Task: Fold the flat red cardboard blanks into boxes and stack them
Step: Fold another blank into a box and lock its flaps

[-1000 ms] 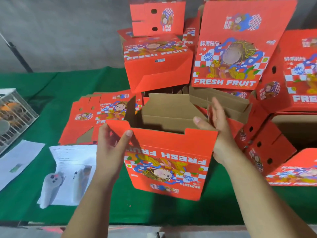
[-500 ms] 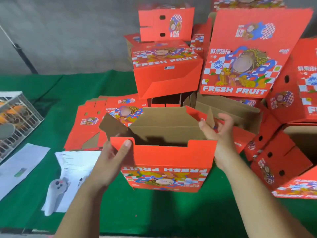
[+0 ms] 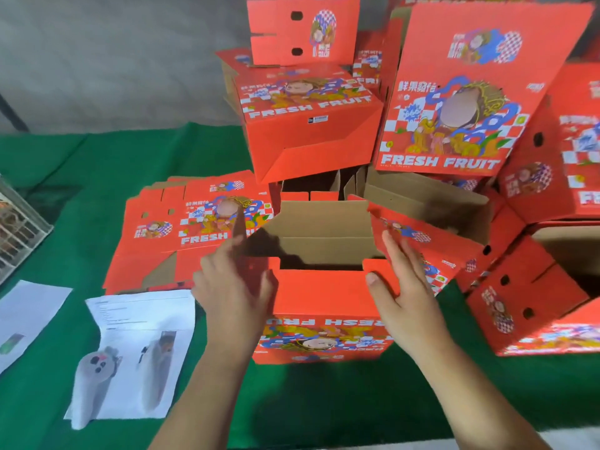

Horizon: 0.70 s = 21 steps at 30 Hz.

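A half-formed red box [image 3: 319, 300] stands open-topped on the green table in front of me, brown inside, "FRESH FRUIT" print upside down on its near wall. My left hand [image 3: 232, 284] holds the box's left near corner, fingers wrapped over the left side flap, blurred. My right hand [image 3: 404, 287] grips the right near corner, thumb on the near wall and fingers against the raised right flap [image 3: 418, 235]. A stack of flat red blanks [image 3: 194, 228] lies just left of the box.
Folded red boxes [image 3: 308, 125] are piled behind and to the right [image 3: 526, 303]. A large upright red panel [image 3: 461, 92] leans at the back. White papers [image 3: 139, 349] and a white controller [image 3: 92, 381] lie at left. A wire basket [image 3: 19, 228] sits at the far left edge.
The box has been set down upright nearer me. Both hands slid to its near corners; the left flap swung inward and the right flap was raised.
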Available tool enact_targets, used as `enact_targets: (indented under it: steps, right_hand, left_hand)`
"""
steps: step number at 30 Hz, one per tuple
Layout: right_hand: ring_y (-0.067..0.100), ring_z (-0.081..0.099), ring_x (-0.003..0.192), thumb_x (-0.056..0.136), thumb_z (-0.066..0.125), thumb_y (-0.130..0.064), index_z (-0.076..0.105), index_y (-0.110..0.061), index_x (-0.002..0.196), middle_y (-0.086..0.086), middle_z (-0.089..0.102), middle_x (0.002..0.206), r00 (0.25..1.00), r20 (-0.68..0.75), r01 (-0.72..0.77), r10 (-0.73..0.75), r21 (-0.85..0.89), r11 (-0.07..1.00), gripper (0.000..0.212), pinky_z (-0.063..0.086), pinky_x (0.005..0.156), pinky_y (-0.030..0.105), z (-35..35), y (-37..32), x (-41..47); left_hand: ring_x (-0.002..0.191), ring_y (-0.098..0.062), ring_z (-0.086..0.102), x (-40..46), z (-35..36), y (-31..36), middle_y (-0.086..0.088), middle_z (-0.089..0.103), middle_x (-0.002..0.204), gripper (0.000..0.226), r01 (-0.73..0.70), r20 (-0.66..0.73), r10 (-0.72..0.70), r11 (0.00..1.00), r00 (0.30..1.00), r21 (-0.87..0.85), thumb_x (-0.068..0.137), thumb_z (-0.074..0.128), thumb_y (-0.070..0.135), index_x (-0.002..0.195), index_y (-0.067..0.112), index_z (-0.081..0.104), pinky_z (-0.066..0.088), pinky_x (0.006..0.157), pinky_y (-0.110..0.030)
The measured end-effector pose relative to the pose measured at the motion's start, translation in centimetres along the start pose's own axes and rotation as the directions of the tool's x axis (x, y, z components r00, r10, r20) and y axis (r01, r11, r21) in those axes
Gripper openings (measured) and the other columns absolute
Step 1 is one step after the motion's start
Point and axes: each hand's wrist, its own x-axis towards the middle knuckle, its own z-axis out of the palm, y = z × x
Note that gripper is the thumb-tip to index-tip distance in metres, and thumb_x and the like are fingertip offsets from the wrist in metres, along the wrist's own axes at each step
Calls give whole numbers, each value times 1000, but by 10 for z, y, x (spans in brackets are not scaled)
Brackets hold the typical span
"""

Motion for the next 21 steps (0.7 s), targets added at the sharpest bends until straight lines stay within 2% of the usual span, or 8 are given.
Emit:
enact_targets:
  steps: [3, 6, 9, 12, 14, 17, 19, 21]
  right_hand:
    - [-5, 5, 155, 101, 56, -33, 19, -52, 159, -23, 11, 169, 998, -12, 62, -63, -88, 994, 71, 21, 118, 28, -2, 2, -2]
    - [-5, 11, 154, 104, 55, -20, 25, -39, 161, -20, 18, 168, 992, -64, 105, -112, -101, 989, 68, 19, 120, 19, 0, 1, -1]
    - [-2, 14, 155, 104, 54, -11, 28, -33, 162, -18, 21, 168, 988, -74, 129, -137, -98, 987, 66, 15, 121, 12, 2, 4, -2]
    - [-1, 14, 155, 103, 54, -9, 30, -33, 161, -15, 22, 168, 987, -63, 139, -145, -90, 986, 67, 17, 123, 19, 2, 8, -2]
    - [-1, 15, 154, 102, 57, -10, 41, -34, 156, -12, 24, 167, 982, -63, 170, -178, -111, 979, 61, 19, 123, 21, 3, 11, -3]
    - [4, 13, 156, 101, 56, -41, 49, -39, 151, -13, 19, 168, 992, -17, 118, -122, -167, 979, 51, 19, 124, 30, 2, 14, -3]
    - [4, 9, 157, 93, 44, -65, 49, -43, 150, -17, 13, 169, 997, 29, 80, -76, -195, 978, 61, 17, 123, 31, -1, 15, -2]
    - [3, 8, 156, 93, 37, -72, 53, -42, 147, -20, 13, 169, 997, 31, 81, -76, -204, 976, 64, 15, 122, 31, -1, 16, 1]
  left_hand:
    - [97, -26, 73, -1, 5, -2, 4, 76, 107, 37, 40, 71, -18, 944, 997, -328, 92, 66, 31, 110, 54, 44, 54, 82, -56]
    - [92, -29, 67, 5, 4, -9, 8, 72, 99, 44, -130, 183, 165, 973, 969, -192, 97, 64, 23, 130, 49, 50, 51, 76, -49]
    - [92, -32, 59, 17, -6, -11, 2, 53, 94, 46, -348, 334, 321, 937, 886, 22, 93, 57, 38, 138, 39, 61, 45, 74, -44]
    - [107, -31, 61, 37, -13, 0, -3, 63, 113, 76, -461, 583, 272, 864, 766, 202, 91, 29, 77, 159, 45, 32, 48, 87, -43]
    - [111, -35, 67, 54, -6, 8, -9, 70, 123, 80, -422, 642, 180, 873, 745, 244, 90, 20, 86, 161, 50, 12, 52, 89, -43]
    - [111, -37, 69, 74, 10, 16, -7, 69, 133, 71, -381, 654, 105, 875, 750, 297, 96, 26, 79, 158, 53, 4, 52, 84, -44]
    - [103, -38, 71, 69, 17, 17, -9, 72, 123, 72, -372, 562, 144, 873, 815, 316, 98, 28, 76, 161, 46, 11, 53, 80, -43]
    - [101, -35, 64, 56, 21, 12, -10, 67, 118, 76, -351, 438, 208, 894, 875, 277, 98, 24, 77, 162, 38, 26, 49, 84, -42]
